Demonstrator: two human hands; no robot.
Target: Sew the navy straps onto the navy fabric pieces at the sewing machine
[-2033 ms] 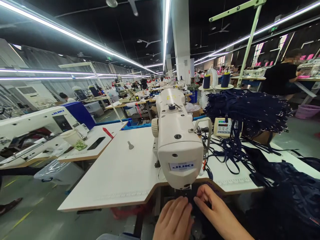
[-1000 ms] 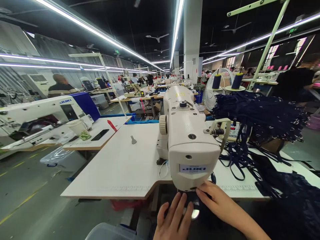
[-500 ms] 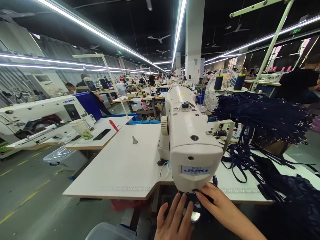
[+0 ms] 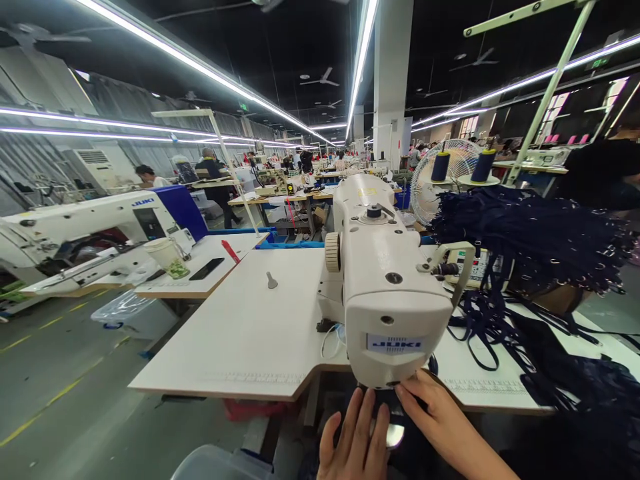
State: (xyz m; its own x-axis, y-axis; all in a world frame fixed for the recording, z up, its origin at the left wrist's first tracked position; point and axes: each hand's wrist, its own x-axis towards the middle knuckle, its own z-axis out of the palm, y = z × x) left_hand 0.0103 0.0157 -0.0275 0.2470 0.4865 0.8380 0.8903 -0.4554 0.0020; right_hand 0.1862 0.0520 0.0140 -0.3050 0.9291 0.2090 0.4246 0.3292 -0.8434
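Observation:
A white JUKI sewing machine (image 4: 397, 287) stands in front of me, its head bulging towards me over the sewing spot. Just below that head my left hand (image 4: 356, 440) lies flat with fingers stretched forward, on dark navy fabric (image 4: 411, 443). My right hand (image 4: 440, 413) reaches in from the right, its thumb and curled fingers closed at the edge of the dark fabric; the fingertips are partly hidden by the head. Between the hands a shiny metal plate (image 4: 395, 436) shows. The needle and the stitching are hidden.
On the right lies a big heap of navy straps (image 4: 530, 233) with metal rings, and more dark fabric (image 4: 590, 393). A key-shaped grey metal piece (image 4: 271, 281) rests on the white tabletop (image 4: 235, 333). Further left are a cup (image 4: 167, 257), a phone (image 4: 207, 269) and another sewing machine (image 4: 95, 227).
Both hands hold nearly the same place under the machine head. My view has shifted slightly. In the left background, a person has changed posture and now stands more upright.

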